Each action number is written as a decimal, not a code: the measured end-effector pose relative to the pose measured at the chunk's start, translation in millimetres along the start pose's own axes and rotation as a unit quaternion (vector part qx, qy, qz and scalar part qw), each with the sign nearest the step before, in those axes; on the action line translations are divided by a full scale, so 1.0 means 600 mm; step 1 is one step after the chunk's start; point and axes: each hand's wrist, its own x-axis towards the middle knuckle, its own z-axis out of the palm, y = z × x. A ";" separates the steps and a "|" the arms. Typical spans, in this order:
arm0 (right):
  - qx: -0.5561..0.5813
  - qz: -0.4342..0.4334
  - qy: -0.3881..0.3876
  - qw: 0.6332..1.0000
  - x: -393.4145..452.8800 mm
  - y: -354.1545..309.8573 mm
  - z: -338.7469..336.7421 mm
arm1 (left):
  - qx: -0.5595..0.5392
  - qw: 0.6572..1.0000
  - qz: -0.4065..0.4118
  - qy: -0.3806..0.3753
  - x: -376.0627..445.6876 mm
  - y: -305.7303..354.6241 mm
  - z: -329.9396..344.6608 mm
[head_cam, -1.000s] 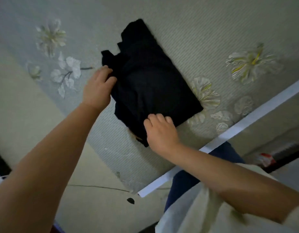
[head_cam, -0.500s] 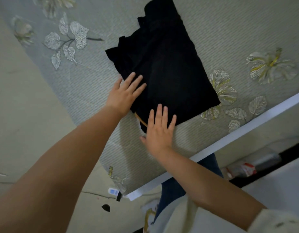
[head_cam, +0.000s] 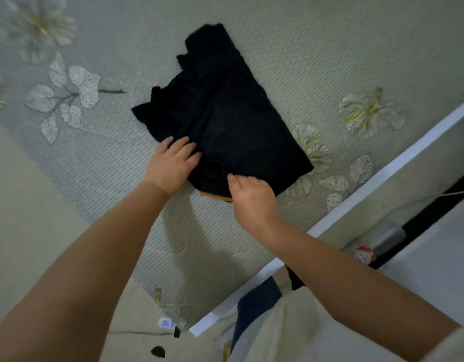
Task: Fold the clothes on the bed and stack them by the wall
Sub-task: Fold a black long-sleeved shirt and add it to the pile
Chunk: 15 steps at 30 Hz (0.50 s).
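with the folded black garment (head_cam: 225, 121) lying mid-bed, left hand (head_cam: 170, 165) gripping its near-left edge and right hand (head_cam: 251, 197) pinching the near edge — lift both sides evenly, supporting underneath, so the folds hold.

A bed (head_cam: 317, 48) (floral-patterned cover) carries a folded black garment (head_cam: 225, 113).

Black garment (head_cam: 223, 118): soft matt cloth, absorbs light, slightly fuzzy at edges, thin orange-tan trim showing at its 6 o'clock edge. Bed cover (head_cam: 317, 56): woven cloth with fine diagonal ribbing, low sheen, printed flowers with faintly glossy yellow-gold lines. Bed edge strip (head_cam: 398, 168) at 4 o'clock: smooth, white, hard-looking; bottle (head_cam: 382, 237) below it: clear plastic, glossy.
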 end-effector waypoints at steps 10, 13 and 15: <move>-0.007 -0.001 0.177 0.984 -0.050 0.213 -0.263 | -0.059 0.975 0.131 0.169 0.134 0.138 -0.265; -0.001 0.008 0.179 0.984 -0.053 0.277 -0.348 | -0.034 0.971 0.164 0.170 0.197 0.176 -0.353; 0.006 0.016 0.168 0.986 -0.059 0.323 -0.403 | -0.012 0.969 0.186 0.164 0.243 0.208 -0.411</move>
